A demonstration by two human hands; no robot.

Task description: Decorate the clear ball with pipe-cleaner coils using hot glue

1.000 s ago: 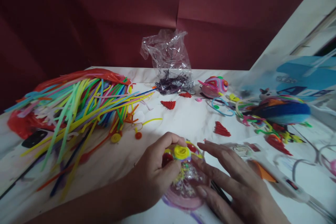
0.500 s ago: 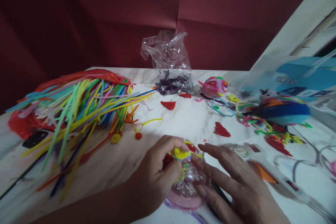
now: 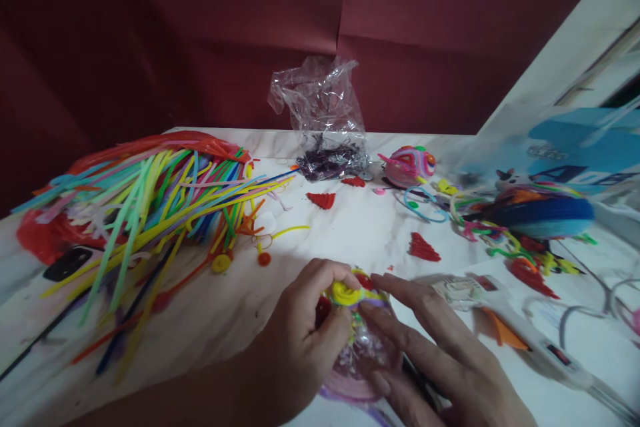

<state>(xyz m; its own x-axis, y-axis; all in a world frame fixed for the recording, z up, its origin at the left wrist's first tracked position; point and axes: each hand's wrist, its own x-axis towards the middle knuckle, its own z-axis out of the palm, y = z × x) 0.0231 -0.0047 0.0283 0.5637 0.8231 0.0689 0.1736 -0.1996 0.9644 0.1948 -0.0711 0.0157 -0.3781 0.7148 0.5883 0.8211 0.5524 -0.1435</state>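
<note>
My left hand (image 3: 310,327) is closed, thumb and index finger pinching a yellow coil of pipe cleaner (image 3: 346,293) at the top of a clear plastic ball (image 3: 363,353). Pink and purple pipe cleaner lines the ball's lower edge, and small yellow and white bits show through it. Red pieces sit beside the coil, partly covered by fingers. My right hand (image 3: 440,347) lies along the ball's right side, its fingers stretched and spread. Its fingertips touch the ball near the yellow and purple strands right of the coil. A dark stick-like thing lies partly hidden beneath this hand.
Loose pipe cleaners (image 3: 150,200) spill from a red bag at left, near a phone (image 3: 67,263). A clear bag (image 3: 327,120) stands at the back. Red triangles (image 3: 424,247), a decorated pink ball (image 3: 409,167), a blue one (image 3: 545,213) and a glue gun (image 3: 537,340) lie rightward.
My right hand has shifted slightly left over the ball, its index fingertip closer to the yellow coil. My left hand keeps its pinch with hardly any movement.
</note>
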